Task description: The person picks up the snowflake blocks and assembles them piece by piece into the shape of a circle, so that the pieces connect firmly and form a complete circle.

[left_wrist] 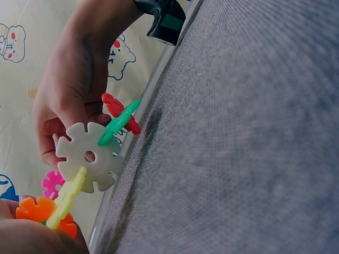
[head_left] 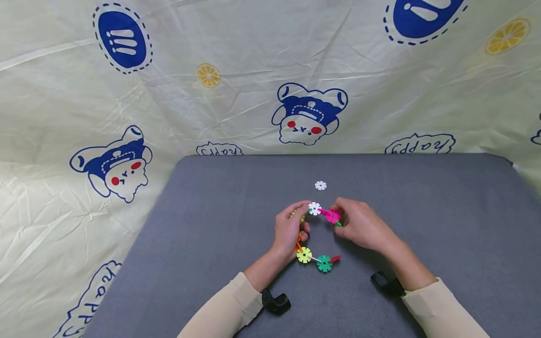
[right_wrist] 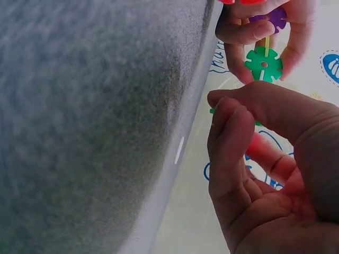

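Note:
A chain of notched plastic snowflake discs curves between my hands. My left hand (head_left: 291, 227) grips its left side, partly covering a yellow and an orange disc (left_wrist: 36, 210). A white disc (head_left: 314, 209) links on to a pink disc (head_left: 332, 216) at the upper end. There my right hand (head_left: 361, 224) pinches a green disc (head_left: 338, 224) between thumb and fingers. The other end hangs below my left hand: a yellow disc (head_left: 304, 255), a white one seen edge-on, a green disc (head_left: 324, 264) and a red disc (head_left: 335, 258). In the right wrist view, my fingers mostly hide the held disc.
One loose white disc (head_left: 320, 185) lies on the grey table (head_left: 220, 206), beyond the hands. A patterned cloth (head_left: 245, 112) hangs behind the table's far edge and down its left side. Each wrist wears a black camera (head_left: 276, 303).

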`<control>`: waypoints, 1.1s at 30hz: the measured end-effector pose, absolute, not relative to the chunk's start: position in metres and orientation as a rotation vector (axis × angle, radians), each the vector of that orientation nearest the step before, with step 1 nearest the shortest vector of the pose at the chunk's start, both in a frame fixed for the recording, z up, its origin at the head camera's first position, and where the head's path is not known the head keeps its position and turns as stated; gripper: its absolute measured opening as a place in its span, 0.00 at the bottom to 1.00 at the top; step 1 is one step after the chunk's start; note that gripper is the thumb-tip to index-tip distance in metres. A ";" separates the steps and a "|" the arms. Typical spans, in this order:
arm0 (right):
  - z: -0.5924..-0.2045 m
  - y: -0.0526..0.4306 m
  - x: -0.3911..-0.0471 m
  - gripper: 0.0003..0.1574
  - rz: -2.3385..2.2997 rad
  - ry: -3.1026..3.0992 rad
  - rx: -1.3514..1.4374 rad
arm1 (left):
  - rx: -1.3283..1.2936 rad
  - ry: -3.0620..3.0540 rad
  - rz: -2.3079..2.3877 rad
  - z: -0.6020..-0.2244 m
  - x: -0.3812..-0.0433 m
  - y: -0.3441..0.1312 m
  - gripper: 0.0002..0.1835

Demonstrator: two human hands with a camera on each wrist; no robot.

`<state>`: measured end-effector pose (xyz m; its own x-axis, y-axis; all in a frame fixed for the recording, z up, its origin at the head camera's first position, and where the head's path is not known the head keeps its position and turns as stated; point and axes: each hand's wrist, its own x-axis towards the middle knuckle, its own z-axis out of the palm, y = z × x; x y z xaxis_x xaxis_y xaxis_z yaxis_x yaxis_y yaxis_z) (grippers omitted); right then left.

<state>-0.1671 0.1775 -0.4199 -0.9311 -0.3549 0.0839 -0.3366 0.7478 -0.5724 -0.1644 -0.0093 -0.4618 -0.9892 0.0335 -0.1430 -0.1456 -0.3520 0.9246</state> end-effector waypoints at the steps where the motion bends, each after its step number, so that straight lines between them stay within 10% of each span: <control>1: -0.420 0.177 -0.167 0.22 -0.943 2.914 -0.574 | -0.151 1.723 2.492 -0.462 -0.164 -0.009 0.15; 33: -0.402 0.176 -0.162 0.26 -1.091 2.670 -0.314 | -0.159 1.666 2.495 -0.461 -0.164 -0.010 0.17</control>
